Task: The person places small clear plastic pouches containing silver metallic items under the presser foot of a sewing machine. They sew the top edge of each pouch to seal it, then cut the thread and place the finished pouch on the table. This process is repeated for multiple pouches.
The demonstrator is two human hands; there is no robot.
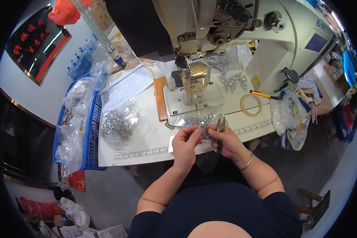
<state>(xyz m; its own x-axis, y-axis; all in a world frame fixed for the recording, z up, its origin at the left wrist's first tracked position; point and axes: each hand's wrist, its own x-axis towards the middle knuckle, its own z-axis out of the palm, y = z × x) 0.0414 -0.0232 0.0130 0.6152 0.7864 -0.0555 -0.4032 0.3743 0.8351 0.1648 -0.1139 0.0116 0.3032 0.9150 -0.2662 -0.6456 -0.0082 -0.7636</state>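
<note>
Close to the table's front edge, my left hand (185,146) pinches a small glittery silver piece (204,123) between thumb and fingertips. My right hand (229,143) meets it from the other side, its fingers closed round a pair of small scissors (221,123) whose blades point away from me. Its fingertips also touch the glittery piece. Clear plastic film lies just behind my fingers. Beyond it stands a sewing machine (196,77), its needle area over a metal plate (174,104). Part of the scissors' handle is hidden by my right hand.
A clear bag of glittery pieces (121,123) lies left on the table, near a paper sheet (127,89) and a blue basket (92,135). Right of the machine are a tape roll (242,104), an orange pen (261,94) and plastic bags (283,113). More silver pieces (234,82) lie behind.
</note>
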